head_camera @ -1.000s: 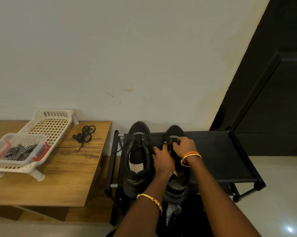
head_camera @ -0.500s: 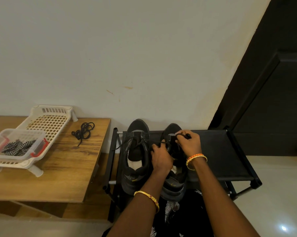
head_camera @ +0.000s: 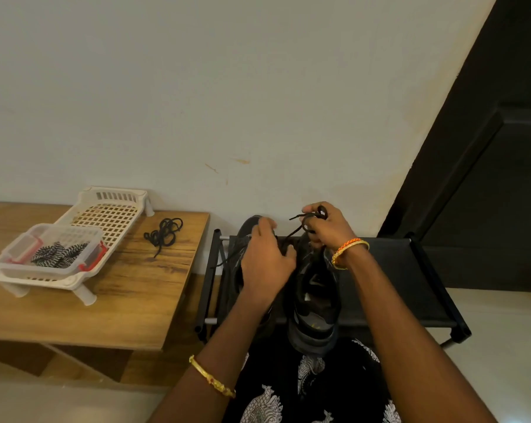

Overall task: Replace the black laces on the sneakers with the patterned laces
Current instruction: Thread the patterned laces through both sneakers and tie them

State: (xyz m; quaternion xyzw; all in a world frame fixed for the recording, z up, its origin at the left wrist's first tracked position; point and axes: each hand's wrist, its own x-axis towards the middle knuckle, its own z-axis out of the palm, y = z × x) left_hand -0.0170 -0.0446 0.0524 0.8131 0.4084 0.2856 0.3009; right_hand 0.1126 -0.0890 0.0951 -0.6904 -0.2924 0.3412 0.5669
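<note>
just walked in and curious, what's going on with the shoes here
A person is unlacing a pair of black sneakers on a black shoe rack. The right hand pinches a black lace lifted out of the right sneaker, while the left hand rests over the left sneaker. Another black lace lies loose on the wooden table, and patterned laces wait in a clear container.

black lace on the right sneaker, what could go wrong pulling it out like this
The right hand pulls the black lace upward while the left hand only rests beside the right sneaker, so the shoe may lift or slide off the black rack. The lace could also snag in an eyelet.
</note>
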